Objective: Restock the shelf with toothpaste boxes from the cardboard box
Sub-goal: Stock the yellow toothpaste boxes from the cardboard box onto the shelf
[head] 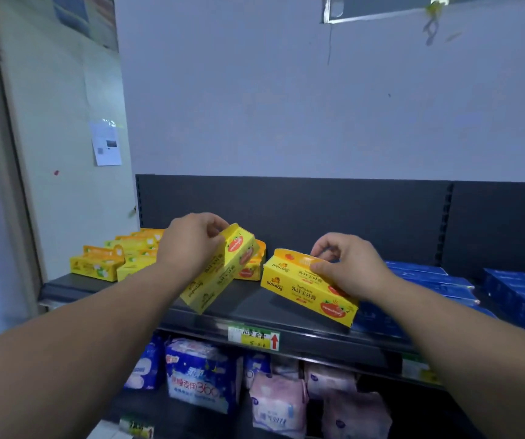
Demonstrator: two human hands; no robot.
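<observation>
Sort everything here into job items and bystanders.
Job: left hand gripping left yellow box; right hand pinching right yellow box; stocked yellow boxes; shelf.
Just there: blue boxes; pad packs below; price tag; wall notice.

Shelf [248, 301]: stocked toothpaste boxes [106, 264] sat at left end. Tilted toothpaste box [220, 275], in left hand [191, 245], leaned just right of them, low end toward front edge. Second toothpaste box [299, 288], gripped by right hand [346, 267], lay right of centre, beside stacked cartons [438, 282] at far right. Price label [253, 339] on front edge; soft packs [198, 375] on tier below.
</observation>
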